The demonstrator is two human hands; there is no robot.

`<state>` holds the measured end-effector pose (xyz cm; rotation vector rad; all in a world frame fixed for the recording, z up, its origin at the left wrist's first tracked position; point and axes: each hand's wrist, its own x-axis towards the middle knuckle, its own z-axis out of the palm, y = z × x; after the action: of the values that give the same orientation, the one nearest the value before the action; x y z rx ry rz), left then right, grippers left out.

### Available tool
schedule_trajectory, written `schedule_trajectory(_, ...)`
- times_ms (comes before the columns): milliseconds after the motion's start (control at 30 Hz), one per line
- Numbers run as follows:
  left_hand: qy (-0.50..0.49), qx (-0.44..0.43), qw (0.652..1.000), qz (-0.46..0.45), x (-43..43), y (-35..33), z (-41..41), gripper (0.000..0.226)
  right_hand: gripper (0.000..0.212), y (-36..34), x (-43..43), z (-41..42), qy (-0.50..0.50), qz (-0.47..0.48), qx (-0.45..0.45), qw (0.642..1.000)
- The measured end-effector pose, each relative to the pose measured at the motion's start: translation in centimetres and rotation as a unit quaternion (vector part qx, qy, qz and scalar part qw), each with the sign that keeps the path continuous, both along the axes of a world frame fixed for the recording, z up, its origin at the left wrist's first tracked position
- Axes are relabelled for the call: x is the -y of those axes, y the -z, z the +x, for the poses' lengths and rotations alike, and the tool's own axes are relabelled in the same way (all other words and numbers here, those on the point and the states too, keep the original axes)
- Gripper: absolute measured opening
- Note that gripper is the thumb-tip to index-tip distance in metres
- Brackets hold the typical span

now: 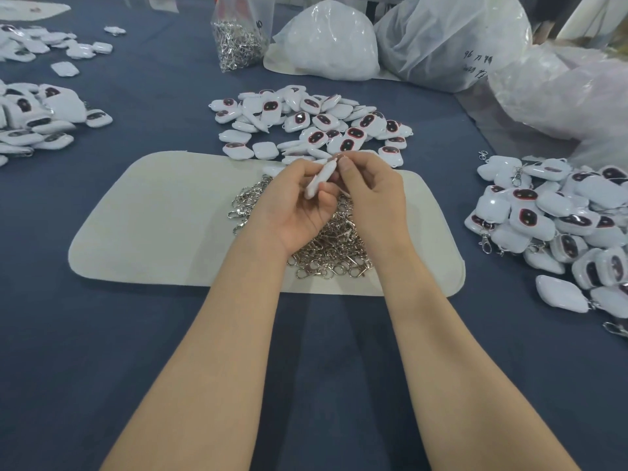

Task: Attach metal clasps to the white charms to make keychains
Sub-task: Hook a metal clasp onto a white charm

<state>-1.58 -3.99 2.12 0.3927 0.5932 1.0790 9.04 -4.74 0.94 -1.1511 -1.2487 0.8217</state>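
My left hand grips a white charm edge-on above the cream mat. My right hand pinches something small at the charm's top end; a clasp there is hidden by my fingers. A heap of silver metal clasps lies on the mat under both hands. A pile of loose white charms with dark red-rimmed faces sits just beyond the mat.
Charms with clasps attached are piled at the right. More charm piles lie at the left and far left. A clear bag of clasps and large white plastic bags stand at the back on the blue cloth.
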Motion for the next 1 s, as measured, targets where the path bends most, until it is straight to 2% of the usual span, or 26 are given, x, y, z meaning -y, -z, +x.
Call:
schedule_trajectory(67,0.005,0.016,1.0,-0.011,0.0,0.0,0.0,0.023,0.014,-0.1,0.0,-0.1,0.007,-0.002,-0.03,1.0)
schedule_trajectory(167,0.002,-0.013,1.0,-0.009,0.1,0.1,0.2,0.017,0.012,-0.1,-0.1,-0.2,0.04,0.004,-0.042,0.998)
schedule_trajectory(300,-0.025,-0.059,0.998,-0.012,0.0,0.2,0.4,0.008,0.022,0.0,0.0,-0.3,0.075,0.027,0.005,0.997)
schedule_trajectory(400,-0.045,-0.105,0.993,-0.002,0.0,0.3,0.5,0.01,0.024,0.1,0.1,-0.3,0.086,0.043,0.033,0.995)
schedule_trajectory(567,-0.055,-0.125,0.991,0.003,0.0,0.3,0.7,0.005,0.011,0.3,0.0,-0.2,0.11,0.065,0.055,0.99)
schedule_trajectory(733,-0.103,-0.14,0.985,-0.003,-0.2,0.7,0.6,0.004,0.007,0.7,-0.1,0.1,0.102,0.093,0.154,0.978)
schedule_trajectory(833,-0.174,-0.235,0.955,0.044,-0.3,1.0,0.6,0.006,0.009,1.0,-0.3,0.2,0.088,0.091,0.21,0.97)
schedule_trajectory(933,-0.227,-0.386,0.883,0.14,-0.2,1.3,0.7,0.008,0.009,1.2,-0.5,0.3,0.068,0.088,0.245,0.963)
schedule_trajectory(1000,-0.247,-0.438,0.844,0.186,-0.1,1.3,0.8,0.008,0.009,1.3,-0.6,0.3,0.055,0.086,0.254,0.962)
